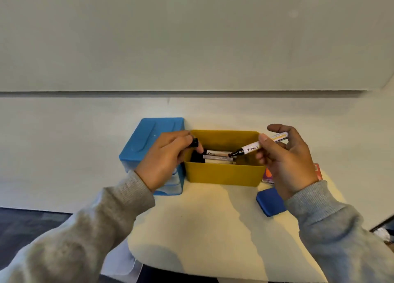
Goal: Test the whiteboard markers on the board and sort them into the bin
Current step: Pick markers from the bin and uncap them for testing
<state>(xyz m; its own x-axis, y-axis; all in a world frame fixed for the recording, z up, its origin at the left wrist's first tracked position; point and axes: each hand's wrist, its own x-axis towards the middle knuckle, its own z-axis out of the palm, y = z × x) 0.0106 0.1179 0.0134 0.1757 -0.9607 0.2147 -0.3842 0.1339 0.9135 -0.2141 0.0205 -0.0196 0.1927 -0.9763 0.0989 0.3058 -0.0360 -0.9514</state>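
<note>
My right hand (285, 154) grips an uncapped white marker (252, 148) with a black tip, held tilted over the yellow bin (223, 174), tip pointing left and down. The marker's black cap (194, 142) is pinched in my left hand (168, 156) above the bin's left rim. Several capped markers (215, 157) lie inside the yellow bin. The whiteboard (191, 37) hangs on the wall above and shows no marks.
A blue bin (145, 142) stands upside down to the left of the yellow one. A blue eraser (268, 201) lies at the right on the small cream table (202, 229). A colourful box (269, 176) sits behind my right hand.
</note>
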